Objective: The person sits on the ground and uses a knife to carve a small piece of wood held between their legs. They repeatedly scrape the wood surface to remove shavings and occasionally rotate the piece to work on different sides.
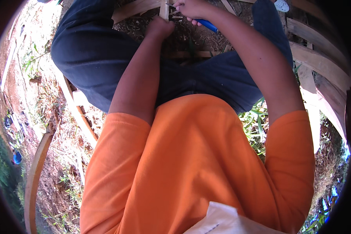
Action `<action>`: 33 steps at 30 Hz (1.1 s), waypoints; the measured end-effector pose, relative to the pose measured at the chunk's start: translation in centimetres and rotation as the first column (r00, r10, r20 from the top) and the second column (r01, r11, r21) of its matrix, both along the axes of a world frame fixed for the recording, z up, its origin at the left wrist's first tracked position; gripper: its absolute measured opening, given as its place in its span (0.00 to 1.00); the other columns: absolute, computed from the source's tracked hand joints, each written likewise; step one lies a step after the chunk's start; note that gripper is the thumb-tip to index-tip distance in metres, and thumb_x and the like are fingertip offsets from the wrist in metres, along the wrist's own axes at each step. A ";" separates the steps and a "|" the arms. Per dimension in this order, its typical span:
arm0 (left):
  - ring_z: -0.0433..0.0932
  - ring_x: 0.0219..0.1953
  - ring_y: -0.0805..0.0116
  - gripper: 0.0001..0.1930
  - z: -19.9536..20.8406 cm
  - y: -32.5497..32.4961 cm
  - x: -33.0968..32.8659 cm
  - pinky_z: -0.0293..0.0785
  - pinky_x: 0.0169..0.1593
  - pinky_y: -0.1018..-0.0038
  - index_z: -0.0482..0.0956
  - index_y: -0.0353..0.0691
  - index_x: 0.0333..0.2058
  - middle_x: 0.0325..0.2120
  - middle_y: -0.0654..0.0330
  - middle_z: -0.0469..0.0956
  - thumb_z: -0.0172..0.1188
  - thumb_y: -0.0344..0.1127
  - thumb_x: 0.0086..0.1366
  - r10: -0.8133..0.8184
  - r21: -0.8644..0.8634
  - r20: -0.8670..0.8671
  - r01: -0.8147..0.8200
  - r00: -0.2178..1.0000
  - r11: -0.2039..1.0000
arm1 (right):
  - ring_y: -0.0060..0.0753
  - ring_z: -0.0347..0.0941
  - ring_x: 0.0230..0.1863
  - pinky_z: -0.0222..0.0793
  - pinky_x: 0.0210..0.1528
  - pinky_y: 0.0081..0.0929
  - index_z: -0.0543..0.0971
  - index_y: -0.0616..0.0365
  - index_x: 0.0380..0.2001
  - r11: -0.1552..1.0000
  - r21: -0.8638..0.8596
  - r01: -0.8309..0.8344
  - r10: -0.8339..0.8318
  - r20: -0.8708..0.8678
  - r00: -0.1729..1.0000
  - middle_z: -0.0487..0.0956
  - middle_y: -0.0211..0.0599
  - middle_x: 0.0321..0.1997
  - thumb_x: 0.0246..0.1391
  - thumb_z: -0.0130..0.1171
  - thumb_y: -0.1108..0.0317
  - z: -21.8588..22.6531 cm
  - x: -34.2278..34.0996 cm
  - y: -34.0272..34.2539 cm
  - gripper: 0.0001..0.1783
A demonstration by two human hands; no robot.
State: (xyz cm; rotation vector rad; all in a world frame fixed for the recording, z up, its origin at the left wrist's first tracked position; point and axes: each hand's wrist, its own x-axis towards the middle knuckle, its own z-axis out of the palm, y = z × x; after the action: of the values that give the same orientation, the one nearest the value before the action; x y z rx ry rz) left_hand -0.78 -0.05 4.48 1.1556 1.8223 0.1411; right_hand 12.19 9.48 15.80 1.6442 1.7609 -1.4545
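Observation:
At the top of the head view my left hand (160, 28) is closed in a fist around the lower end of a narrow strip of pale wood (164, 10). Just to its right, my right hand (192, 9) is wrapped round a tool with a blue handle (207, 25), whose butt end sticks out below the fingers. The tool's working end lies close to the wood strip, but it is too small and cut off to tell its kind. Small pale wood chips (177, 17) lie on the dark soil between my hands.
My bent legs in dark trousers (93, 54) frame the work spot. Several long boards (319, 64) lie at the right. A curved-looking plank (37, 179) and thin wood pieces (80, 113) lie at the left on grassy ground. A board (138, 8) crosses beyond my hands.

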 end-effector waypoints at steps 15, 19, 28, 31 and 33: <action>0.78 0.57 0.46 0.32 0.6 -0.2 0.1 0.75 0.59 0.56 0.74 0.31 0.55 0.53 0.39 0.79 0.61 0.52 0.60 0.033 0.008 0.005 -0.033 0.999 0.999 | 0.36 0.75 0.14 0.74 0.17 0.38 0.81 0.55 0.36 0.996 0.086 0.004 -0.011 0.080 0.997 0.78 0.41 0.18 0.64 0.49 0.64 0.4 -1.7 -1.2 0.12; 0.79 0.56 0.45 0.32 1.2 0.2 -0.1 0.75 0.59 0.56 0.74 0.30 0.55 0.53 0.39 0.79 0.60 0.51 0.60 0.040 -0.032 0.026 -0.039 0.999 0.999 | 0.38 0.76 0.15 0.72 0.17 0.40 0.81 0.54 0.37 0.969 0.205 0.141 -0.155 0.052 0.987 0.78 0.43 0.19 0.63 0.51 0.62 1.5 -3.4 -2.9 0.11; 0.80 0.54 0.43 0.33 0.9 -0.6 0.3 0.76 0.57 0.54 0.71 0.27 0.53 0.50 0.37 0.79 0.61 0.52 0.60 0.026 -0.002 -0.031 -0.026 0.999 1.000 | 0.35 0.75 0.14 0.73 0.17 0.37 0.79 0.50 0.50 0.875 0.228 0.427 -0.443 0.022 0.896 0.82 0.43 0.24 0.68 0.47 0.61 -4.2 -2.5 -3.9 0.15; 0.80 0.54 0.42 0.34 0.2 -0.3 -0.2 0.76 0.57 0.54 0.71 0.28 0.54 0.50 0.36 0.79 0.61 0.53 0.60 0.045 0.031 -0.001 -0.044 0.999 0.999 | 0.31 0.75 0.14 0.73 0.16 0.32 0.76 0.47 0.60 0.900 0.225 0.373 -0.375 -0.033 0.926 0.81 0.41 0.23 0.69 0.47 0.61 -2.1 -0.8 -3.5 0.19; 0.80 0.54 0.42 0.34 0.0 -0.7 0.1 0.76 0.57 0.54 0.71 0.28 0.54 0.50 0.36 0.79 0.61 0.54 0.61 0.041 0.052 0.000 -0.041 0.999 0.998 | 0.30 0.75 0.14 0.73 0.16 0.32 0.75 0.48 0.60 0.951 0.105 0.290 -0.282 -0.089 0.955 0.79 0.40 0.22 0.69 0.46 0.62 -1.7 1.2 -3.0 0.20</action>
State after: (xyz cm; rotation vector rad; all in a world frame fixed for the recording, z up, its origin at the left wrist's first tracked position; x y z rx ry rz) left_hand -0.68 -0.78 4.47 1.1549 1.8540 0.2128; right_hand 13.40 6.45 14.09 2.0014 1.7309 -1.5767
